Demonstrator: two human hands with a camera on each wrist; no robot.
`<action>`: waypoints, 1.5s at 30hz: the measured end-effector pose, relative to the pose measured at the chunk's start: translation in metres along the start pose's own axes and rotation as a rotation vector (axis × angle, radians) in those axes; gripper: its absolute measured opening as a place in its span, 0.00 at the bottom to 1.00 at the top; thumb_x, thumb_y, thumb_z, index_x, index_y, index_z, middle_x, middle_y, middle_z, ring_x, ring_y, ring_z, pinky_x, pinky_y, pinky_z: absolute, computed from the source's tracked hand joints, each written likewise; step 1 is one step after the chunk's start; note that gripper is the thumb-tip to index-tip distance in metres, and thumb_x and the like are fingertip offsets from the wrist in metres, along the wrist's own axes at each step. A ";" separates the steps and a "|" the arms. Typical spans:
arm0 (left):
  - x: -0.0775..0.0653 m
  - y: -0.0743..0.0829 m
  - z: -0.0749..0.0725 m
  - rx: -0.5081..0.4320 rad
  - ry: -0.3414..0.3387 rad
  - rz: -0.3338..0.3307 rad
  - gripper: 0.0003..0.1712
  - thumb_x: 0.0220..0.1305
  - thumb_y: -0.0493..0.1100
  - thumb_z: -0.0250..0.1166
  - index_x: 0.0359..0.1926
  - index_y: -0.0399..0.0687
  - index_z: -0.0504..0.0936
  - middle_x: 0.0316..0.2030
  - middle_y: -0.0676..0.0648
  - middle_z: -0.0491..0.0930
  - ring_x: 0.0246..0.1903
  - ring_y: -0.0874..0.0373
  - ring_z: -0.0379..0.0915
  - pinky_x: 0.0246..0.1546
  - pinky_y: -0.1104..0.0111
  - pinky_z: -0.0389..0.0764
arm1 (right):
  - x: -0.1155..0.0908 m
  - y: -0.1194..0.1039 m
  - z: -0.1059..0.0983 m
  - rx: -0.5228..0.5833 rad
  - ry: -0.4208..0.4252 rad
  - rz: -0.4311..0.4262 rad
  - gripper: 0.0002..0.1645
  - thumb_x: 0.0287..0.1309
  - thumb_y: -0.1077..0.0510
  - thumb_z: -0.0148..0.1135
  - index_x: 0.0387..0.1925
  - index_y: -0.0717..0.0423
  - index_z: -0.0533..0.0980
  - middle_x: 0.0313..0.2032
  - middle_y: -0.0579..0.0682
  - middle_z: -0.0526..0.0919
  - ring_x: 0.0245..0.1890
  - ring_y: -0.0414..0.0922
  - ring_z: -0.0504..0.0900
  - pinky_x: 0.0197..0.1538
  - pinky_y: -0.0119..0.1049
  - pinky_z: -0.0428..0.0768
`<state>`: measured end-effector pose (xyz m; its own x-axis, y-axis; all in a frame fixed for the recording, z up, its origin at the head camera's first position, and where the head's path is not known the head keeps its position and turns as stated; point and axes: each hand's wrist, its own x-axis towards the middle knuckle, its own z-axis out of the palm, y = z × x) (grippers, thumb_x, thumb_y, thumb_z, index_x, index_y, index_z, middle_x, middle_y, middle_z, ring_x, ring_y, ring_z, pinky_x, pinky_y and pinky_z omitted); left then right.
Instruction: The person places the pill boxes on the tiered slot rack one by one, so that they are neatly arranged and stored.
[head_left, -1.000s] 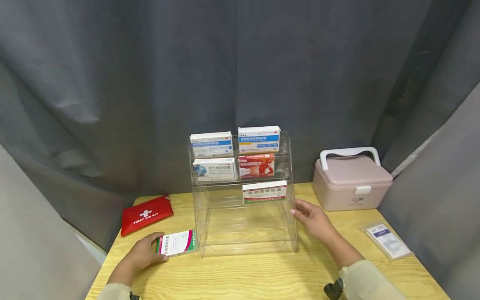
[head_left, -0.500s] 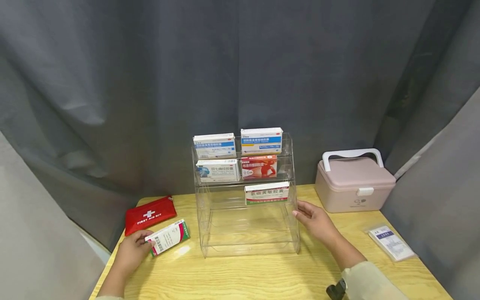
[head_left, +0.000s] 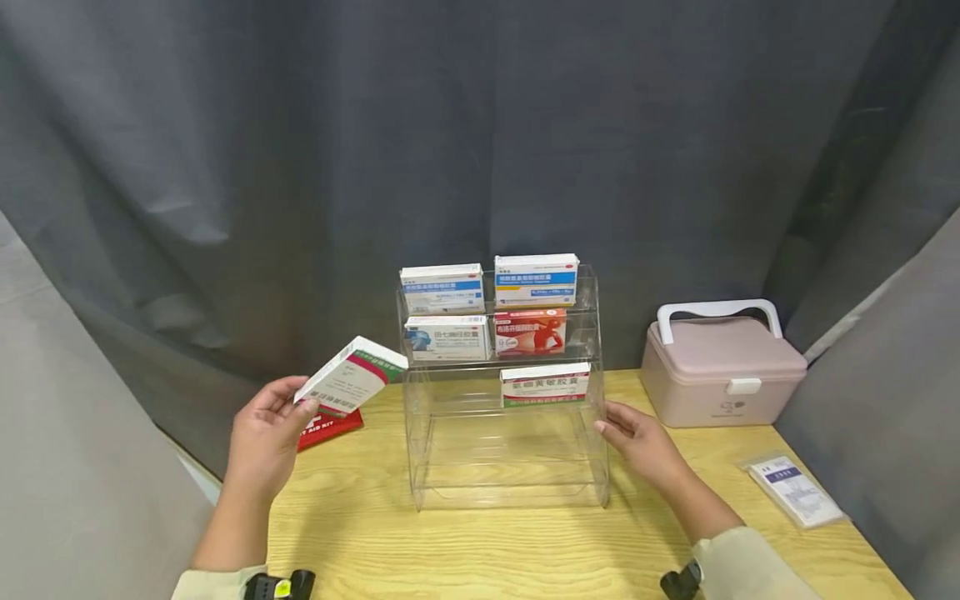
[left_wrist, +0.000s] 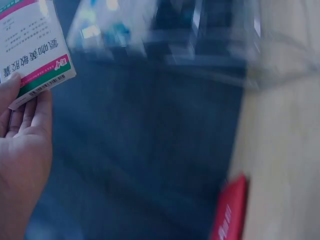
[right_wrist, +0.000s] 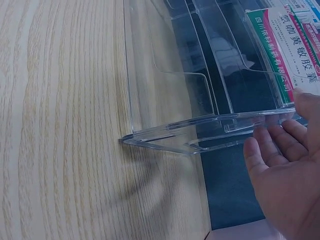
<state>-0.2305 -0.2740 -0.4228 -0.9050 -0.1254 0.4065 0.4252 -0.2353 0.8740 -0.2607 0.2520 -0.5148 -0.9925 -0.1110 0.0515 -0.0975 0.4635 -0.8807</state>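
My left hand [head_left: 262, 433] pinches a white medicine box [head_left: 348, 379] with green and magenta bands, thumb on its face and fingers behind. The box is raised and tilted, left of a clear tiered display rack [head_left: 510, 498]. In the left wrist view the same medicine box [left_wrist: 37, 50] shows its printed face and barcode edge. At the rack's right side my right hand [head_left: 637, 442] rests its fingertips against the side panel, fingers loosely extended. A similar medicine box [head_left: 546, 386] stands in the rack's third tier, on the right, near the thumb in the right wrist view.
Two blue-and-white boxes [head_left: 536, 281] fill the top tier; a white box [head_left: 447, 339] and a red box [head_left: 530, 332] stand below. A red first aid pouch [head_left: 330, 427] lies left, partly hidden. A pink case [head_left: 723, 375] and a bagged white pack [head_left: 795, 492] are right.
My left hand has lifted the medicine box off the table, raising and tilting it over the red pouch. The right hand has stayed at the rack's side. The view has shifted slightly.
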 end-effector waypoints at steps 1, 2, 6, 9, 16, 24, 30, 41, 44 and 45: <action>0.003 0.002 0.012 0.008 -0.013 0.014 0.23 0.68 0.14 0.61 0.54 0.38 0.86 0.46 0.52 0.92 0.48 0.63 0.89 0.53 0.74 0.89 | 0.000 0.000 -0.001 0.001 0.000 0.001 0.38 0.84 0.49 0.59 0.82 0.65 0.63 0.78 0.67 0.71 0.76 0.66 0.74 0.76 0.59 0.76; 0.007 0.004 0.022 0.024 -0.026 0.020 0.22 0.67 0.14 0.62 0.55 0.35 0.85 0.46 0.52 0.92 0.48 0.63 0.89 0.53 0.73 0.89 | 0.000 0.000 -0.001 0.000 -0.002 -0.001 0.38 0.84 0.49 0.59 0.82 0.65 0.63 0.78 0.67 0.70 0.76 0.65 0.74 0.76 0.59 0.76; 0.022 0.003 0.053 0.193 -0.072 -0.004 0.21 0.66 0.18 0.68 0.59 0.26 0.81 0.46 0.55 0.92 0.47 0.65 0.89 0.53 0.73 0.89 | -0.001 0.001 -0.001 0.018 -0.002 -0.012 0.38 0.84 0.50 0.59 0.82 0.67 0.62 0.78 0.69 0.70 0.75 0.66 0.74 0.76 0.58 0.76; 0.033 0.000 0.068 0.346 -0.100 -0.046 0.21 0.68 0.24 0.72 0.61 0.29 0.82 0.51 0.48 0.92 0.48 0.65 0.88 0.52 0.75 0.89 | 0.000 0.002 0.000 0.029 -0.001 -0.018 0.39 0.83 0.50 0.60 0.81 0.68 0.62 0.77 0.70 0.70 0.75 0.66 0.75 0.75 0.57 0.76; 0.052 -0.009 0.092 0.634 -0.193 -0.117 0.21 0.72 0.33 0.73 0.64 0.44 0.86 0.64 0.39 0.86 0.63 0.50 0.85 0.63 0.64 0.87 | 0.000 0.000 0.001 0.024 0.016 -0.021 0.37 0.83 0.51 0.60 0.80 0.68 0.64 0.77 0.69 0.71 0.75 0.65 0.76 0.75 0.57 0.77; 0.051 -0.037 0.101 0.776 -0.222 -0.031 0.19 0.68 0.28 0.74 0.58 0.39 0.87 0.58 0.39 0.86 0.61 0.44 0.87 0.62 0.56 0.88 | 0.000 0.001 0.001 0.015 0.022 -0.023 0.38 0.83 0.50 0.60 0.81 0.67 0.64 0.77 0.68 0.71 0.75 0.66 0.75 0.75 0.58 0.77; 0.051 -0.048 0.104 0.852 -0.238 0.001 0.18 0.70 0.30 0.74 0.58 0.43 0.87 0.57 0.41 0.86 0.60 0.45 0.87 0.60 0.54 0.89 | 0.001 0.004 0.001 0.017 0.024 -0.026 0.38 0.83 0.50 0.60 0.81 0.66 0.64 0.77 0.69 0.71 0.76 0.66 0.74 0.75 0.59 0.77; 0.048 -0.048 0.108 1.033 -0.276 0.098 0.16 0.72 0.35 0.74 0.58 0.43 0.87 0.54 0.43 0.87 0.54 0.48 0.88 0.56 0.55 0.91 | 0.002 0.003 0.001 0.020 0.020 -0.019 0.37 0.83 0.52 0.60 0.81 0.68 0.63 0.77 0.69 0.71 0.76 0.66 0.74 0.76 0.58 0.76; 0.049 -0.048 0.112 1.078 -0.273 0.066 0.16 0.73 0.37 0.74 0.59 0.43 0.87 0.56 0.43 0.86 0.54 0.48 0.87 0.57 0.54 0.91 | 0.002 0.003 0.001 0.017 0.022 -0.016 0.37 0.83 0.52 0.60 0.81 0.68 0.64 0.77 0.69 0.71 0.76 0.66 0.74 0.76 0.59 0.76; 0.049 -0.048 0.113 1.100 -0.276 0.061 0.17 0.73 0.37 0.74 0.60 0.43 0.87 0.56 0.43 0.87 0.54 0.48 0.87 0.58 0.54 0.91 | 0.001 0.003 0.002 0.015 0.021 -0.015 0.37 0.83 0.51 0.60 0.81 0.68 0.64 0.77 0.69 0.71 0.76 0.66 0.74 0.76 0.59 0.76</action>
<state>-0.2963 -0.1597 -0.4146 -0.9131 0.1415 0.3823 0.3493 0.7551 0.5548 -0.2623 0.2518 -0.5179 -0.9923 -0.0989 0.0742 -0.1110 0.4491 -0.8866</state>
